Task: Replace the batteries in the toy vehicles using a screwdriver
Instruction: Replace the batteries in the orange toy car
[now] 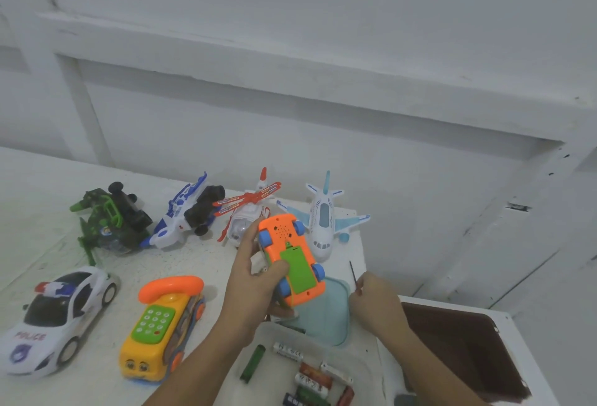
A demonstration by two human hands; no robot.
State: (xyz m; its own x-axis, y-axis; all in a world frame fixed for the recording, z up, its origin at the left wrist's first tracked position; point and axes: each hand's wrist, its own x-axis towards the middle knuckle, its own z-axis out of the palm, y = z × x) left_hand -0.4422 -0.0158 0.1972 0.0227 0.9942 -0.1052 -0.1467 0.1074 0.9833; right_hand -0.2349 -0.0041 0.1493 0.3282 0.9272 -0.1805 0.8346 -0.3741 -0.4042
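The left hand (253, 279) is gripping the orange toy car (284, 234) upside down above the table. Just to its right, the right hand (376, 304) is pinching a thin screwdriver (354, 274), not touching the car.

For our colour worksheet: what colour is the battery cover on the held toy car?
The cover is green; head view.
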